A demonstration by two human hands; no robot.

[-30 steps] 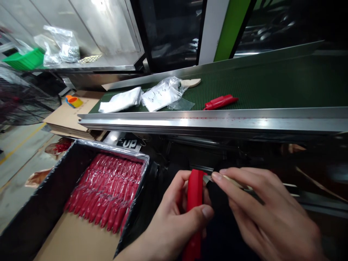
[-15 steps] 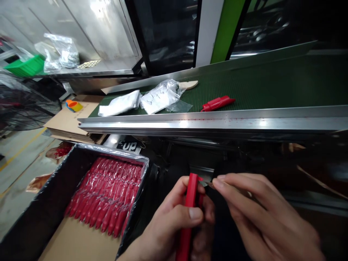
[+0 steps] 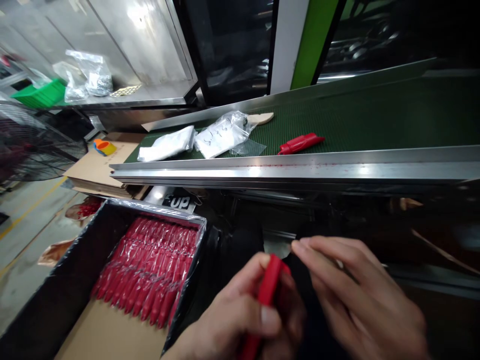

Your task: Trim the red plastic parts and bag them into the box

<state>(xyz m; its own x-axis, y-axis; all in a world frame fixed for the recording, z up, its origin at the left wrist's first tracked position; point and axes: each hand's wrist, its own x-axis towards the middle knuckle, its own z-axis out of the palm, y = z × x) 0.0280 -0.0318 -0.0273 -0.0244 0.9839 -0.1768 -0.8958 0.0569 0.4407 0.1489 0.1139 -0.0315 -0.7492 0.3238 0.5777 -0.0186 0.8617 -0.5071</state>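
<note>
While the left hand (image 3: 240, 320) grips a bright red, flat-faced piece (image 3: 270, 282) on the near side of the conveyor (image 3: 356, 170), fingers and blur obscure its lower part; the right hand (image 3: 356, 295) pinches a slim tool (image 3: 340, 264), mostly hidden.

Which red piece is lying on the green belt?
The lone red piece right of the handwritten bag. Another red piece is in the left hand; rows of red pieces lie in the lined box.

glare on metal panel (image 3: 140, 17); rail (image 3: 258, 171) glinting; left fingers (image 3: 249, 315) blurred; upper right dim
</note>
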